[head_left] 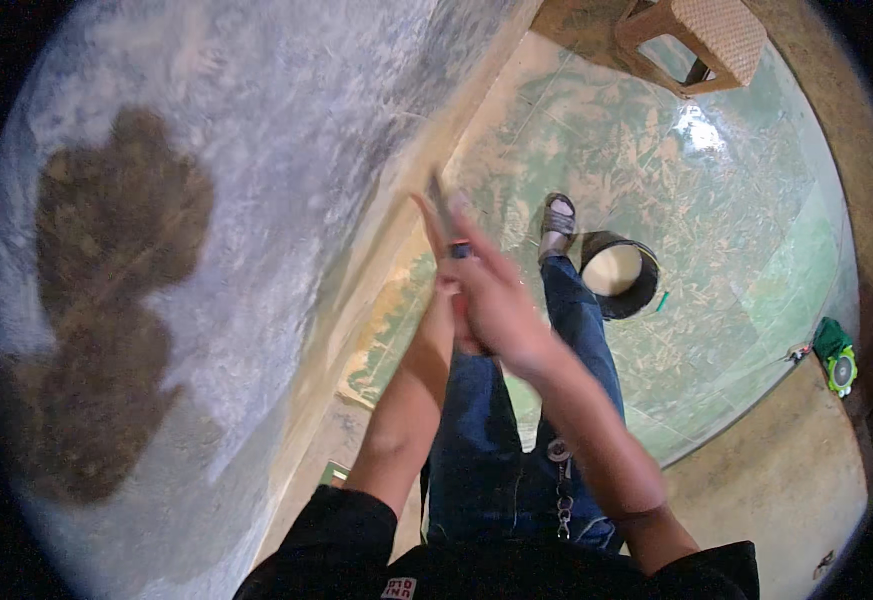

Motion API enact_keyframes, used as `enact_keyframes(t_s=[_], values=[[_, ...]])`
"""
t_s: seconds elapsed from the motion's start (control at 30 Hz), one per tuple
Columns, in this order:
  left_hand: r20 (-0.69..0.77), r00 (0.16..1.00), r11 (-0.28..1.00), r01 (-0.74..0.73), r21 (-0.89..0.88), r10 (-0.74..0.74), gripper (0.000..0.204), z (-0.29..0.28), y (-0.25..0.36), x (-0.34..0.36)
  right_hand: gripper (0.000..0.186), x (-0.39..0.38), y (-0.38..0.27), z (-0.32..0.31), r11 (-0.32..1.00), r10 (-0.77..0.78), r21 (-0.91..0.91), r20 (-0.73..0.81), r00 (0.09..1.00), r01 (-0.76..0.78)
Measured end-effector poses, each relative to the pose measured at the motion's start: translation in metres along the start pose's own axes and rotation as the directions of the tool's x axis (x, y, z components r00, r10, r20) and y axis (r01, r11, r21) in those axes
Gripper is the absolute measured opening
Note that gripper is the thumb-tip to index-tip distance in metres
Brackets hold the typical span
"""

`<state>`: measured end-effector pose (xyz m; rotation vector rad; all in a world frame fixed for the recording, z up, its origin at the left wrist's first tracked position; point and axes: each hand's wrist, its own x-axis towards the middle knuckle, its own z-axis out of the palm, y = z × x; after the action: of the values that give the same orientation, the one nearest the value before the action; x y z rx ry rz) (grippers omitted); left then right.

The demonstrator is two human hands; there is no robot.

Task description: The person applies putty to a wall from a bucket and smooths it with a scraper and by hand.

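In the middle, close to the wall's foot, both hands meet around a narrow grey-bladed hand tool (440, 198). Its blade points up and away, and a dark part with an orange edge shows near my fingers; motion blur hides its exact kind. My right hand (496, 305) is closed around the handle side, with a finger stretched along the tool. My left hand (440, 268) lies against the tool from the left, one finger extended beside the blade. The rest of its fingers are smeared or covered by the right hand.
A bluish-grey plastered wall (286, 130) with dark patches fills the left. Right of my sandalled foot (557, 222) stands a black bucket (646, 290) with pale material. A woven stool (726, 40) is at the far right. A green-and-black object (838, 365) lies near the right edge.
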<state>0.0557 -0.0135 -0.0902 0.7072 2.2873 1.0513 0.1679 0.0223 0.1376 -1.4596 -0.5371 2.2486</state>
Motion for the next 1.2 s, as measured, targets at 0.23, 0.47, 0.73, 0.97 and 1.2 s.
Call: enact_keyframes(t_s=[0.23, 0.47, 0.73, 0.97, 1.2], values=[[0.559, 0.822, 0.993, 0.120, 0.016, -0.109, 0.060, -0.129, -0.007, -0.126, 0.059, 0.090, 0.009, 0.063, 0.976, 0.028, 0.218, -0.093, 0.995, -0.007], [0.247, 0.892, 0.925, 0.368, 0.093, -0.379, 0.040, -0.221, 0.033, -0.111, 0.062, 0.044, 0.018, 0.055, 0.971, 0.108, 0.198, 0.123, 0.987, -0.131], [0.311, 0.855, 0.894, 0.447, -0.039, -0.415, 0.038, -0.218, 0.043, -0.097, 0.050, 0.141, 0.022, 0.000, 0.931, 0.132, 0.340, 0.034, 0.991, -0.136], [0.377, 0.898, 0.971, 0.241, 0.010, -0.227, 0.038, -0.178, 0.079, -0.086, 0.058, 0.050, 0.016, 0.064, 0.969, 0.076, 0.225, 0.134, 0.988, -0.105], [0.448, 0.836, 0.839, 0.468, -0.276, -0.318, 0.033, -0.184, 0.053, -0.104, 0.057, 0.072, 0.023, 0.036, 0.972, 0.155, 0.149, 0.162, 0.975, -0.179]])
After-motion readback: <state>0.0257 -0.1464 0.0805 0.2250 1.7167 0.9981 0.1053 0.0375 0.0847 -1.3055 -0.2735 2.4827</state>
